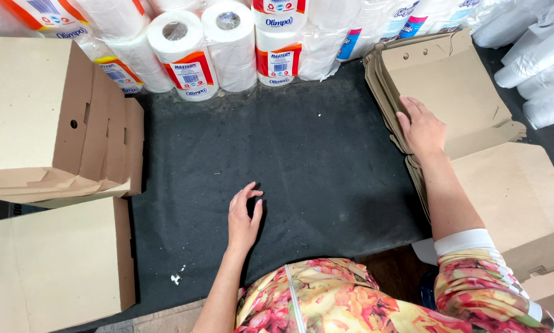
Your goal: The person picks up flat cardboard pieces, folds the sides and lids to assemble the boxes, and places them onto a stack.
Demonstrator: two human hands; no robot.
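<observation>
The person's right hand (422, 126) lies flat, fingers (411, 110) together, on top of the stack of flat cardboard blanks (468, 86) at the right edge of the dark mat (326, 166). Whether the fingertips have hooked under the top sheet's edge is hard to tell, since the palm covers it. The left hand (243, 219) rests on the bare mat, holding nothing, thumb and forefinger curled loosely toward each other.

A second pile of blanks (511, 179) sits nearer the person, partly hidden by the right forearm and cut off by the frame. To the left stand folded cardboard boxes (49, 117), with 1 more box (61, 265) below them, cropped at the edge. Wrapped paper rolls (228, 46) line the back, their tops out of view.
</observation>
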